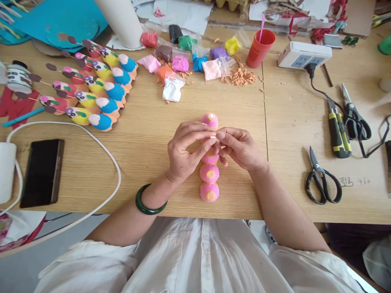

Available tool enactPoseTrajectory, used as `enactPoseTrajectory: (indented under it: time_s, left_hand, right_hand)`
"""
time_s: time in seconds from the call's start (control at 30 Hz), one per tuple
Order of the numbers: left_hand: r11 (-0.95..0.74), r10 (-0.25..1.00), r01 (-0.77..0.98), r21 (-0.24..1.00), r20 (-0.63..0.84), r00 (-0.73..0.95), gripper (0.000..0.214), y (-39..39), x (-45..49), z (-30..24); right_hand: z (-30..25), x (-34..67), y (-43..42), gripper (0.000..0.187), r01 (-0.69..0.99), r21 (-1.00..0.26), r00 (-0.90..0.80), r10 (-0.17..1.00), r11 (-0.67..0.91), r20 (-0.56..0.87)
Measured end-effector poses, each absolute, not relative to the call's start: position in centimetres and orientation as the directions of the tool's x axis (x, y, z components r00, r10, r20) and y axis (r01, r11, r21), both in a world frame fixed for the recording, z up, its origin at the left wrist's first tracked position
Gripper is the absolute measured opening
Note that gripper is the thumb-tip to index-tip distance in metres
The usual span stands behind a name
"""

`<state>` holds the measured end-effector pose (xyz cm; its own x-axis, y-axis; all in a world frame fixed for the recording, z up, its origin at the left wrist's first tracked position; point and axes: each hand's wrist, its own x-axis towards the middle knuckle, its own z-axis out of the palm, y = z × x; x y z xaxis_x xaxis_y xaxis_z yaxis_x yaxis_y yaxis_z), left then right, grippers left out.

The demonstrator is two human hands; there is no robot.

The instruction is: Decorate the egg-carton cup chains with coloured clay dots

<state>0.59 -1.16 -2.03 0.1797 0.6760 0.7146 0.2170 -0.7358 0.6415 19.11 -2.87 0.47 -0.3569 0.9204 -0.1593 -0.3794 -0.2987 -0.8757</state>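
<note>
My left hand (191, 144) and my right hand (240, 146) meet at the fingertips above a row of cups, both closed in a pinch. Between them shows a small white piece (213, 137), seemingly of soft clay and mostly hidden by the fingers. Beneath lies an upright row of pink egg-carton cups (209, 191) with orange tops, its middle covered by my hands. On the farthest cup sits a white dab (210, 116). Beyond the hands rests an opened-looking bag of white clay (172, 88).
Painted egg-carton figures (105, 103) stand at left, near a phone (42, 173) and white cable (117, 171). Bagged coloured clay, orange scraps (241, 77) and a red cup (260, 49) lie behind. At right are scissors (320, 181), a cutter (339, 134) and a power strip (304, 55).
</note>
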Motion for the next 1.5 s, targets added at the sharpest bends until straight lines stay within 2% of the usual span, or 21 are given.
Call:
enactPoseTrajectory:
  time_s: [0.27,0.4,0.73,0.83,0.97,1.1,1.23,1.37,1.5]
  left_hand:
    - [-0.725,0.688,0.246,0.644,0.697,0.201,0.023,-1.2,0.4,-2.0]
    - [-0.744,0.665,0.259,0.616,0.720,0.198,0.011,-1.0,0.4,-1.9]
    - [-0.790,0.594,0.326,0.519,0.780,0.199,0.006,-0.8,0.5,-1.7]
    - [-0.768,0.614,0.367,0.524,0.766,0.192,0.002,-0.7,0.3,-1.7]
    - [-0.700,0.693,0.359,0.617,0.709,0.133,0.005,-0.5,0.0,-2.1]
    - [-0.645,0.752,0.303,0.702,0.653,0.089,0.008,-0.5,-0.2,-2.5]
    - [-0.671,0.732,0.264,0.693,0.675,0.090,0.012,-0.6,-0.1,-2.4]
    - [-0.694,0.710,0.265,0.670,0.697,0.098,0.017,-0.8,0.1,-2.2]
    - [-0.699,0.709,0.259,0.666,0.693,0.131,0.019,-1.1,0.3,-2.2]
  right_hand:
    - [0.4,19.0,-2.7,0.046,-0.404,-0.871,-0.343,0.929,-0.281,-0.141]
    - [0.4,19.0,-2.7,0.046,-0.376,-0.882,-0.356,0.923,-0.284,-0.145]
    - [0.3,19.1,-2.7,0.047,-0.320,-0.913,-0.342,0.929,-0.254,-0.139]
    - [0.3,19.1,-2.7,0.046,-0.305,-0.928,-0.274,0.953,-0.215,-0.131]
    - [-0.1,19.9,-2.1,0.041,-0.347,-0.928,-0.057,0.991,-0.135,-0.123]
    - [-0.4,20.8,-1.5,0.024,-0.425,-0.900,0.046,0.990,-0.099,-0.131]
    - [0.2,20.4,-1.9,0.016,-0.431,-0.884,-0.078,0.983,-0.181,-0.163]
    - [0.7,19.4,-2.7,0.035,-0.379,-0.881,-0.262,0.946,-0.284,-0.192]
    - [0.6,18.6,-2.9,0.045,-0.398,-0.875,-0.282,0.944,-0.276,-0.170]
